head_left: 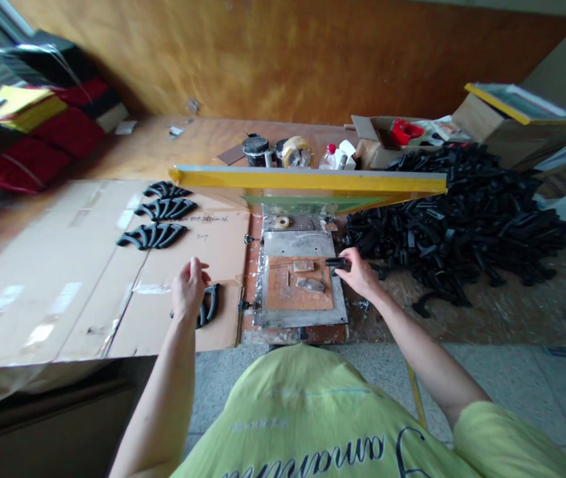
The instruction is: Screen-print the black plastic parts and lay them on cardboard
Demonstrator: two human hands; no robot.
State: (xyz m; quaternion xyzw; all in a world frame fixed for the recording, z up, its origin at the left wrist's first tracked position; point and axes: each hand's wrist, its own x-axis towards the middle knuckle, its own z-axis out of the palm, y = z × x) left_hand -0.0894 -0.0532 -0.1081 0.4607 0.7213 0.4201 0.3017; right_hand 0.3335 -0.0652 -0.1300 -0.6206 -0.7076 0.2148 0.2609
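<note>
My right hand point(358, 272) is closed on a small black plastic piece point(336, 263) at the right edge of a metal plate with a brown board point(298, 295) on it. My left hand point(189, 285) hovers over the cardboard sheet point(88, 279), fingers loosely curled and apart, just above a black curved plastic part point(209, 304) that lies on the sheet. Nothing shows in that hand. Three groups of the same black curved parts point(156, 234) lie in a row farther back on the cardboard.
A raised yellow-framed screen point(307, 180) hangs over the back of the plate. A big heap of black plastic pieces point(466, 219) fills the table's right side. Jars, a tape roll point(296, 151) and open boxes point(382, 143) stand at the back; red and yellow stacks point(44, 126) sit far left.
</note>
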